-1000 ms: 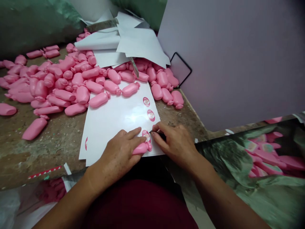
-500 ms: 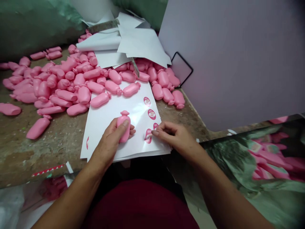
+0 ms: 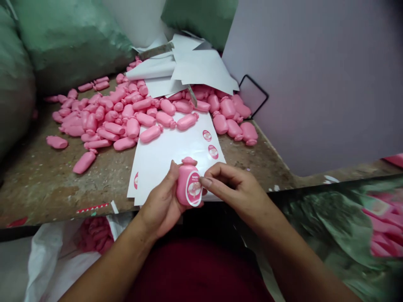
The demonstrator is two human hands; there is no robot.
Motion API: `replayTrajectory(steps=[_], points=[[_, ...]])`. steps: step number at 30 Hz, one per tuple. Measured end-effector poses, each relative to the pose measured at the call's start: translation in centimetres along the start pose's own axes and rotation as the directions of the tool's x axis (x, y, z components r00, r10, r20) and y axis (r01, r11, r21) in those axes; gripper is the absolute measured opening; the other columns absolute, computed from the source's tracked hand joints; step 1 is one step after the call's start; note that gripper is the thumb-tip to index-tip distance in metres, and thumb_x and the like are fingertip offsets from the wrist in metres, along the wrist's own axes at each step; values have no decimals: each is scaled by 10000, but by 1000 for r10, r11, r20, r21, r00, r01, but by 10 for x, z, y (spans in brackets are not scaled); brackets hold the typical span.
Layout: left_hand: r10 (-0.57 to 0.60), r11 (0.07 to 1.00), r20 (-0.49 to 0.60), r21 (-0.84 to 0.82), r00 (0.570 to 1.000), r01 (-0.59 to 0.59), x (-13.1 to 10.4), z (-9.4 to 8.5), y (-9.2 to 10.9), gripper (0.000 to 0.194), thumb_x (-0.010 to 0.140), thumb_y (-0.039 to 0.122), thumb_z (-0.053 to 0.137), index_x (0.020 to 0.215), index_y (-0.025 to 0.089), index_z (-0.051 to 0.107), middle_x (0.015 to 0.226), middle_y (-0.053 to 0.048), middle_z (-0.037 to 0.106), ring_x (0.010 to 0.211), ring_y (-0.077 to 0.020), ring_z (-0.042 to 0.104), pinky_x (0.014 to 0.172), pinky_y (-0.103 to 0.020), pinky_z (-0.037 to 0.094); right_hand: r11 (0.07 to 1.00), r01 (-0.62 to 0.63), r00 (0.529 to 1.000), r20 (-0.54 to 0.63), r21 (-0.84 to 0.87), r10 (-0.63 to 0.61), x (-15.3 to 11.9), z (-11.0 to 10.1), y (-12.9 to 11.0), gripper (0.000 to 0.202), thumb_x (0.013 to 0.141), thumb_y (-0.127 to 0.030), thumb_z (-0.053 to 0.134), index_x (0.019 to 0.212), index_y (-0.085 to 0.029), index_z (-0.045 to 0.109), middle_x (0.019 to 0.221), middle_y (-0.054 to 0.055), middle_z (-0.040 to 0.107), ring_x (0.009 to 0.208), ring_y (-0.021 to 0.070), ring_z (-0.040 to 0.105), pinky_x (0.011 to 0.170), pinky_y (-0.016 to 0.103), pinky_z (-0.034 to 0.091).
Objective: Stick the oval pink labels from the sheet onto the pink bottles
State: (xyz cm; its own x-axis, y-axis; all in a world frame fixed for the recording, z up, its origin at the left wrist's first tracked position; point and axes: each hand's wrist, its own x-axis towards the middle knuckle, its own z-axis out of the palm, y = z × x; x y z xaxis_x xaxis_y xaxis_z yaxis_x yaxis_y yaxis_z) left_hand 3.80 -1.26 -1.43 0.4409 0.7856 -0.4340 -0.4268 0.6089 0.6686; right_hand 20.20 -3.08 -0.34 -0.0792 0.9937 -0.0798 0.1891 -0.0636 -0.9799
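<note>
My left hand (image 3: 163,203) is wrapped round a pink bottle (image 3: 182,184), which stands nearly upright with its cap end up. An oval sticker (image 3: 194,189) with a pink and white print lies against the bottle's front, toward its right side. The thumb and forefinger of my right hand (image 3: 234,186) pinch the sticker's right edge. Beneath the hands are white sheets (image 3: 163,155) that bear a few more oval stickers (image 3: 213,152) along the right side.
Many pink bottles (image 3: 108,115) lie heaped behind and left of the sheets. Loose white papers (image 3: 204,67) cover part of the heap. Green sacks (image 3: 75,42) stand at the back left, a pale panel (image 3: 315,84) at the right. Bags of pink bottles hang low on both sides.
The sticker my right hand was lifting from the sheet is now at the bottle's front. Both hands have come closer together, and the view has shifted to the left.
</note>
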Motion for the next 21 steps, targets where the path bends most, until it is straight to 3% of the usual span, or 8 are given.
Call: replayTrajectory(steps=[8, 12, 21], points=[[12, 999, 7, -48, 1000, -12, -11, 1, 1, 552, 988, 616, 312, 1203, 182, 575, 953, -83, 680, 821, -188, 684, 603, -251, 554, 1000, -16, 999, 33, -19, 16, -2, 9, 4, 209, 856, -363, 657, 722, -204, 639, 670, -17, 667, 636, 134, 615, 619, 239, 482], [57, 997, -3, -44, 998, -57, -10, 0, -2, 539, 972, 622, 366, 1186, 181, 588, 978, -86, 681, 854, -197, 685, 576, -227, 526, 1000, -22, 999, 29, 1, 22, -1, 10, 4, 211, 863, -364, 653, 718, -213, 632, 661, -17, 685, 632, 142, 630, 620, 248, 494], [72, 996, -5, -58, 997, -72, -10, -4, -3, 514, 936, 636, 459, 1116, 186, 632, 906, -54, 670, 841, -179, 665, 702, -270, 559, 996, -39, 999, 40, 76, 36, 1, 14, 7, 195, 839, -358, 665, 710, -217, 627, 658, -16, 683, 608, 139, 624, 597, 251, 501]])
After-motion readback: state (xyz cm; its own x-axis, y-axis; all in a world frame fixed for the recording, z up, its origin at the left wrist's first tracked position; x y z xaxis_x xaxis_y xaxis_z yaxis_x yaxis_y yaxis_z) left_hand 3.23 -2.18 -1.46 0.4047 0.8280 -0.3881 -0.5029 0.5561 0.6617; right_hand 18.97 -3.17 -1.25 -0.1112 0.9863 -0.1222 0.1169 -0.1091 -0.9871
